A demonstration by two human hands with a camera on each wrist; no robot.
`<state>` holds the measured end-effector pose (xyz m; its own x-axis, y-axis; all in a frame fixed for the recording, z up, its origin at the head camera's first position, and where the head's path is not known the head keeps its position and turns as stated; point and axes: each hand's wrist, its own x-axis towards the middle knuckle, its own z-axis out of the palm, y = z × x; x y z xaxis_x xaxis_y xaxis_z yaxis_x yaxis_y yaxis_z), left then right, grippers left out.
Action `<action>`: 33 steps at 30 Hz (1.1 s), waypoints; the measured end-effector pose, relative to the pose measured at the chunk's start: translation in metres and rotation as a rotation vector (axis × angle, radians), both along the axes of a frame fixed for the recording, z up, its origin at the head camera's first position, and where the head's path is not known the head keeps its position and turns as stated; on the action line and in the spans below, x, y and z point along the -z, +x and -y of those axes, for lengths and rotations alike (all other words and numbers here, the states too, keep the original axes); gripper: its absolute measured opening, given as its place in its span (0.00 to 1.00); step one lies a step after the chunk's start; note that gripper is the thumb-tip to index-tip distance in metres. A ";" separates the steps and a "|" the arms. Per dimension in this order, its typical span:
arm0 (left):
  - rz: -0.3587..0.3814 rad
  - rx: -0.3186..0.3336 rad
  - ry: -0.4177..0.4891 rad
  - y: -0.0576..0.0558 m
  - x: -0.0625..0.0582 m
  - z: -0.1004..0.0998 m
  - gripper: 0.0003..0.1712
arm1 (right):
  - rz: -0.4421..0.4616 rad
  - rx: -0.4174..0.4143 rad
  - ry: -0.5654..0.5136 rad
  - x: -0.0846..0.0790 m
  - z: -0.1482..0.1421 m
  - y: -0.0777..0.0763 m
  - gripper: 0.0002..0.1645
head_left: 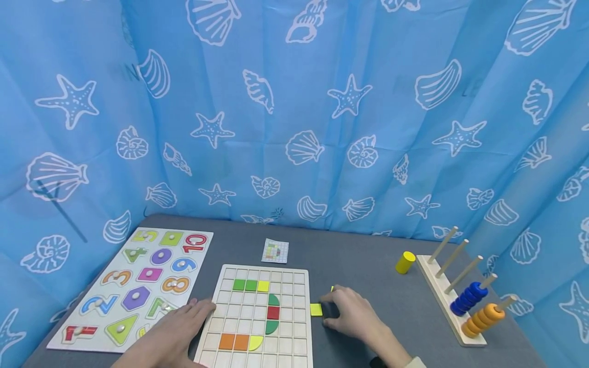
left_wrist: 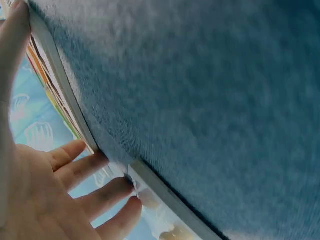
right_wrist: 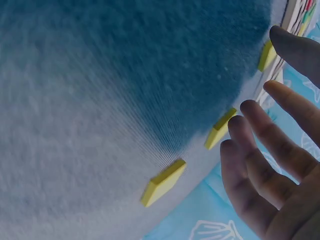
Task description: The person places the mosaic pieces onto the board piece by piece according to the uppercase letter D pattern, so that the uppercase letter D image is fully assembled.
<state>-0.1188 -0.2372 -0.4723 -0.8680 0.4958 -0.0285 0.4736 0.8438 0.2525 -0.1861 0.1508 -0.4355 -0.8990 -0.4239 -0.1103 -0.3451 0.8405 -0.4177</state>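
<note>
A wooden grid board (head_left: 286, 289) lies on the table with green, yellow, red and orange tiles in its cells. My left hand (head_left: 172, 335) rests at the board's left edge, fingers spread and thumb near its lower part; the left wrist view shows the thumb at the board's side. My right hand (head_left: 352, 314) hovers right of the board, its fingers loosely bent with nothing visible between them. A yellow square tile (head_left: 316, 309) lies between that hand and the board. Two more yellow tiles, a middle tile (right_wrist: 220, 128) and a nearer tile (right_wrist: 164, 183), show in the right wrist view.
A small pattern card (head_left: 275, 251) lies behind the board. To the left is a number-and-shape puzzle board (head_left: 115, 276). On the right stand a yellow cylinder (head_left: 405, 262) and a wooden peg rack (head_left: 442, 286) with blue and orange beads. A blue shell-print curtain (head_left: 285, 128) encloses the table.
</note>
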 end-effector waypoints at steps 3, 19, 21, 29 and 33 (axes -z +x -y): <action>0.018 -0.019 0.003 0.000 -0.002 0.000 0.69 | 0.015 -0.034 -0.012 0.002 0.001 -0.001 0.22; -0.004 -0.026 -0.023 0.000 -0.003 0.001 0.69 | -0.025 -0.141 -0.095 0.010 0.006 -0.002 0.18; 0.002 -0.028 -0.019 0.000 -0.004 0.001 0.69 | -0.010 -0.146 -0.098 0.010 0.006 -0.003 0.20; -0.011 -0.033 -0.029 0.001 -0.003 0.000 0.70 | 0.006 -0.144 -0.109 0.010 0.007 -0.001 0.17; 0.007 -0.035 -0.019 0.001 -0.003 0.000 0.70 | -0.014 -0.114 -0.095 0.007 0.007 0.001 0.15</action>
